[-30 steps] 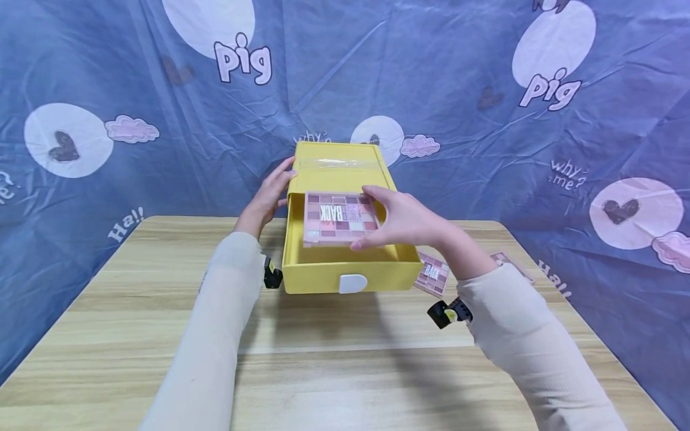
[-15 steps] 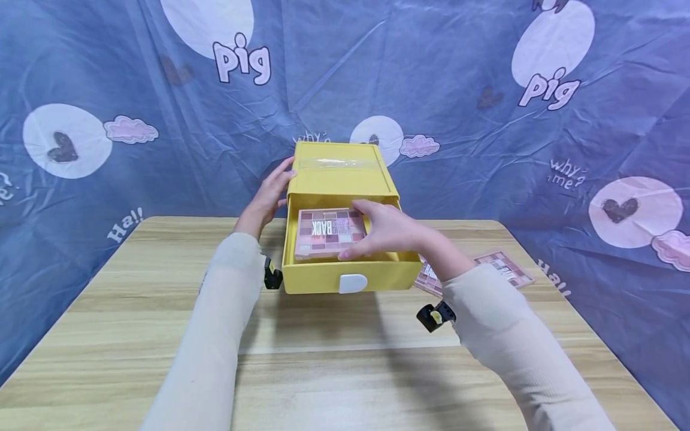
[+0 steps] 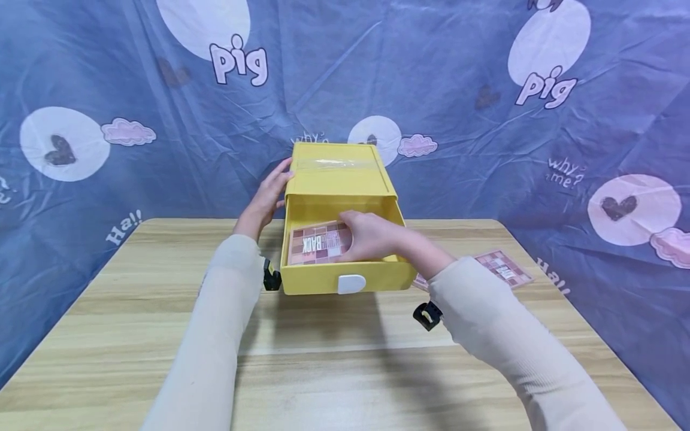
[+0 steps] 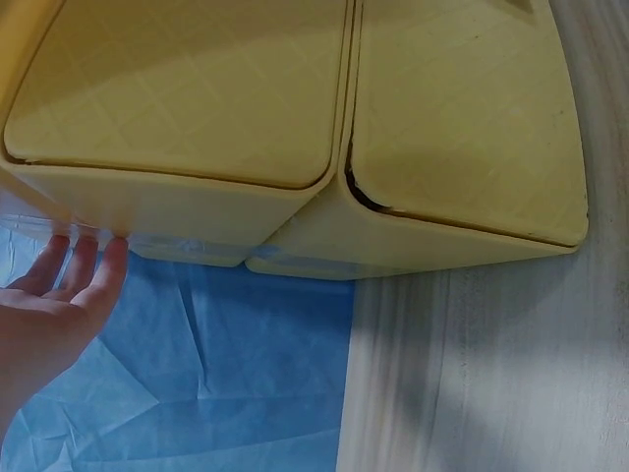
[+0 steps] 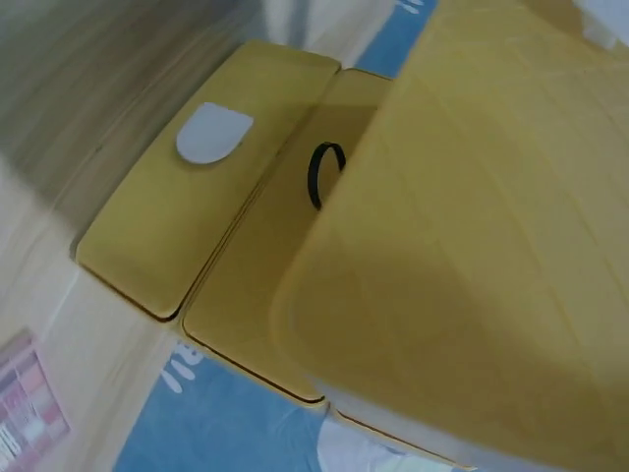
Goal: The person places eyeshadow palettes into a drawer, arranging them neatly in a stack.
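Note:
An eyeshadow palette (image 3: 318, 244) with a grid of pink and brown squares lies tilted inside the pulled-out yellow drawer (image 3: 309, 279). My right hand (image 3: 372, 236) reaches over the drawer's right wall and grips the palette at its right end, thumb toward the front. On the far left, my left hand (image 3: 268, 194) rests its fingers against the side of the yellow drawer box (image 3: 339, 182). In the left wrist view, the straight fingers of the left hand (image 4: 69, 295) touch the box's side. The drawer's side hides my right hand in the right wrist view.
Two more palettes lie on the wooden table right of the box: one farther out (image 3: 504, 268), one partly hidden by the right forearm. Lower in the box, the right wrist view has a drawer with a white tab (image 5: 213, 133) and a black ring (image 5: 314, 177).
My right hand has lowered the palette from above the drawer down into it, moving it slightly left and toward the front. The left hand has stayed at the box's side.

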The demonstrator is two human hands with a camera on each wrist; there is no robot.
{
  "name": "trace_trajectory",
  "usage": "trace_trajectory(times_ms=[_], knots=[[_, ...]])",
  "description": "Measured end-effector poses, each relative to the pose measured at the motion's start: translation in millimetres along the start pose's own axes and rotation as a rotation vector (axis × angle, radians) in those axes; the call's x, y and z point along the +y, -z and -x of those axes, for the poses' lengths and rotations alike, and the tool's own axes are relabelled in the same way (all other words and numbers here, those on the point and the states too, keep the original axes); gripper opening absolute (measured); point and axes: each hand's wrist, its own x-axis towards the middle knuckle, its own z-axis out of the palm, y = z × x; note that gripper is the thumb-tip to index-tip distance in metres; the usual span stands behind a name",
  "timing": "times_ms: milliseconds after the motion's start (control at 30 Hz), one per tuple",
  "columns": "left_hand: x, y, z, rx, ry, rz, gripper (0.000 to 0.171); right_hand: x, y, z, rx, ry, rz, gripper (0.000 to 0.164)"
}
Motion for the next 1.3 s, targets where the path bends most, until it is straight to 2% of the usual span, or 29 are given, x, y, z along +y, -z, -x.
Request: trace_trajectory(times_ms=[167, 467, 767, 967, 1133, 1300], knots=[[0.3, 0.2, 1.5, 0.0, -0.001, -0.005, 0.054, -6.0, -0.1, -3.3, -0.058, 0.006, 0.072, 0.055], [0.1, 0.1, 2.2, 0.019, 0.008, 0.001, 0.053, -14.8, -3.1, -10.4, -0.186, -0.041, 0.25, 0.071], [-0.1, -0.6, 2.3, 0.016, 0.002, 0.013, 0.053, -21.7, -3.4, -11.9, -0.253, -0.095, 0.319, 0.072], [-0.1, -0.3, 2.6, 0.005, -0.006, -0.007, 0.054, -21.7, -1.9, -11.3, -0.259, -0.115, 0.31, 0.067], [-0.9, -0.1, 1.7, 0.009, -0.003, -0.005, 0.054, -21.1, 1.7, -10.1, -0.22, -0.09, 0.307, 0.065], [-1.4, -0.2, 1.7, 0.01, -0.007, 0.002, 0.053, -22.6, 13.6, -5.6, -0.167, -0.077, 0.241, 0.087]])
